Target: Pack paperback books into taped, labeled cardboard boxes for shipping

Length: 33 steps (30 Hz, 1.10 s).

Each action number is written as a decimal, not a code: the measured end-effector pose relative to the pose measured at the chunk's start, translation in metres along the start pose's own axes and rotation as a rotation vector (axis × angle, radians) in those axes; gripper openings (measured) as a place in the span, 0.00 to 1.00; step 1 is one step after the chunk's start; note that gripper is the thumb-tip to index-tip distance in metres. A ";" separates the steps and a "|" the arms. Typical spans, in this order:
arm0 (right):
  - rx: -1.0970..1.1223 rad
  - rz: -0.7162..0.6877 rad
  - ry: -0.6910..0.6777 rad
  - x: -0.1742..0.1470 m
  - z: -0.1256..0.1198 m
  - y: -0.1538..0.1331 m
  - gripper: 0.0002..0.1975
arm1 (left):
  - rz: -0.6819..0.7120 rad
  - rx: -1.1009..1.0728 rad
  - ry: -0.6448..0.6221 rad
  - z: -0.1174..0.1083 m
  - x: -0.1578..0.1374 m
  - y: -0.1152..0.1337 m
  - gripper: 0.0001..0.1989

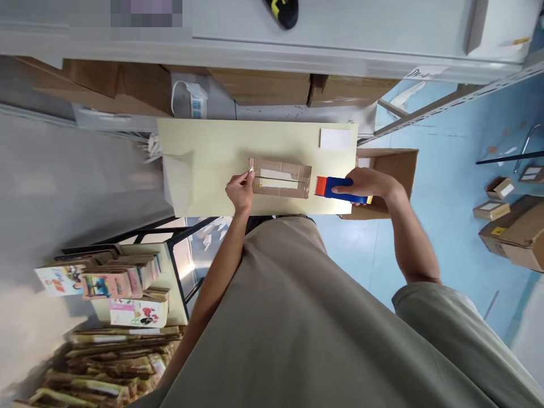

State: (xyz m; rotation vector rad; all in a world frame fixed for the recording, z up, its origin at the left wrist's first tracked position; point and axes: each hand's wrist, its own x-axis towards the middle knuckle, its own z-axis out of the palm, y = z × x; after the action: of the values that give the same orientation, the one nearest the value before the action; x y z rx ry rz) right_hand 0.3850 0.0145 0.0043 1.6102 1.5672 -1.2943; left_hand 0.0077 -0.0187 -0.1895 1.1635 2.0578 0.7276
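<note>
- A blue floor [450, 226] is seen toward 3 o'clock and a grey floor [93, 175] toward 9 o'clock; directions are read from the parcel as centre, 12 o'clock being the far side.
- A grey metal shelf [340, 48] is positioned across 12 o'clock, with closed cardboard cartons [267, 88] stowed beneath it.
- A pale yellow tabletop [208, 139] is set before the shelf.
- The cardboard parcel [282, 177] is laid flat near the middle of the tabletop; its white label [272, 174] is crossed lengthwise by a dark line.
- The parcel's 10 o'clock corner is pinched by the left hand [241, 190], thumb and forefinger drawn narrowly together; a pale glint at the tips is too small to be identified.
- A blue-and-orange oblong item [338, 189] is gripped by the right hand [365, 184] at 3 o'clock, the thumb laid on top and the fingers curled beneath. Its orange end is pointed toward 9 o'clock, just beside the parcel with a small gap between.
- A white card [335, 139] is placed on the tabletop at 2 o'clock.
- An open cardboard box [397, 184] is located at 3 o'clock, past the table edge, partly covered by the right hand.
- Picture books [138, 313] are stacked at 8 o'clock, well apart from the parcel.
</note>
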 end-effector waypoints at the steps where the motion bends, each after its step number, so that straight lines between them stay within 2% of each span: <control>1: 0.016 0.029 -0.036 0.006 0.003 0.003 0.32 | 0.002 0.003 -0.002 0.002 -0.001 0.000 0.08; 3: 0.043 0.073 -0.073 0.020 0.009 0.008 0.30 | 0.013 0.013 -0.004 0.006 -0.002 0.001 0.08; 7: 0.049 0.054 -0.025 0.036 0.021 0.021 0.27 | 0.050 0.043 -0.002 0.002 -0.001 -0.002 0.10; 10: 0.076 -0.015 0.028 0.038 0.032 0.027 0.26 | 0.090 0.068 0.008 -0.011 0.002 -0.008 0.11; 15: 0.073 -0.079 0.060 0.048 0.048 0.017 0.26 | 0.106 0.138 0.040 -0.036 0.007 -0.022 0.11; 22: -0.004 -0.149 0.027 0.061 0.045 0.022 0.29 | 0.111 0.165 0.021 -0.041 0.007 -0.026 0.12; 27: -0.122 -0.025 0.112 0.067 0.053 0.001 0.24 | 0.089 0.204 0.008 -0.039 0.004 -0.019 0.14; 33: -0.148 0.071 0.191 0.064 0.075 -0.032 0.25 | 0.058 0.217 -0.004 -0.040 0.001 -0.015 0.13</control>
State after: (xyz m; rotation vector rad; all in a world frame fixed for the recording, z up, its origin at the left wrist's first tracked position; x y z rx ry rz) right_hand 0.3264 -0.0179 -0.0743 1.7193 1.6603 -0.9870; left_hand -0.0308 -0.0306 -0.1759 1.3479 2.1474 0.5379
